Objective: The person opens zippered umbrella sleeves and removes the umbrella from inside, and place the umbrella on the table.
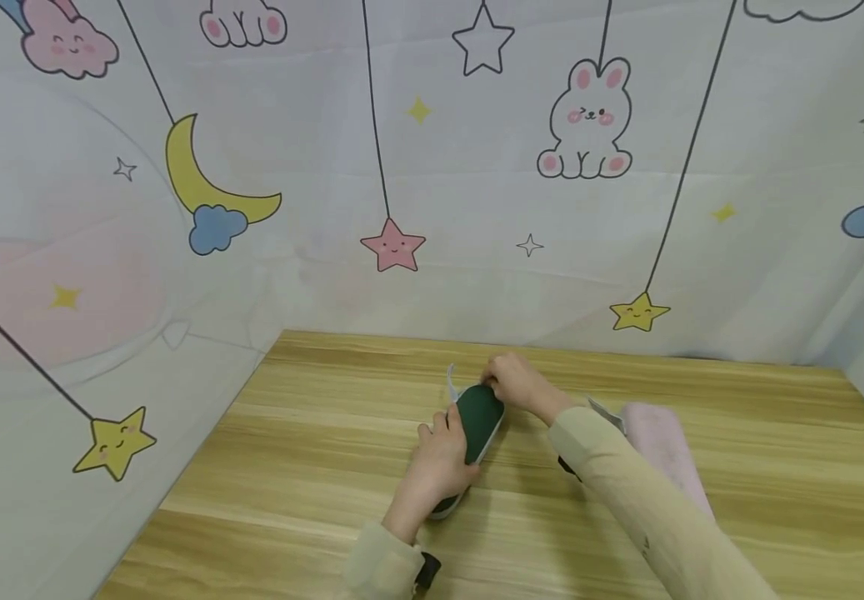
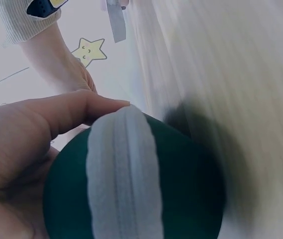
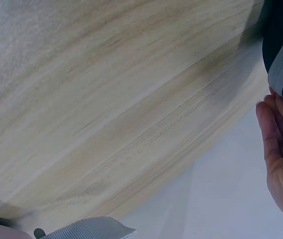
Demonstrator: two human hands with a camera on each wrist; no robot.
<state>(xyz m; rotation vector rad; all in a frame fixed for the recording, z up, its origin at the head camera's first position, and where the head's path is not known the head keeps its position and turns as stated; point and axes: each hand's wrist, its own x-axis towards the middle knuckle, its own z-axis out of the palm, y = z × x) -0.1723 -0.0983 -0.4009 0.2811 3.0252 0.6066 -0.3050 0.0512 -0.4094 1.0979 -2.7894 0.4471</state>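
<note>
A dark green, long rounded zipper case (image 1: 481, 417) is held at a slant over the wooden table, with a pale grey zipper band (image 2: 125, 174) along its edge. My left hand (image 1: 442, 454) grips the case around its near half, thumb on one side and fingers on the other. At the far end, my right hand (image 1: 516, 382) pinches the case's edge where the zipper runs. In the right wrist view, the fingertips (image 3: 266, 107) meet the end of the band; the zipper pull is hidden. A pale strap (image 1: 451, 382) sticks up from the case's far left side.
Right of the case, a pink, soft-looking long item (image 1: 660, 446) lies on the wooden table (image 1: 312, 433), partly behind the right sleeve. A grey flap (image 1: 606, 414) juts out beside it. Behind the table hangs a printed white curtain (image 1: 312, 167).
</note>
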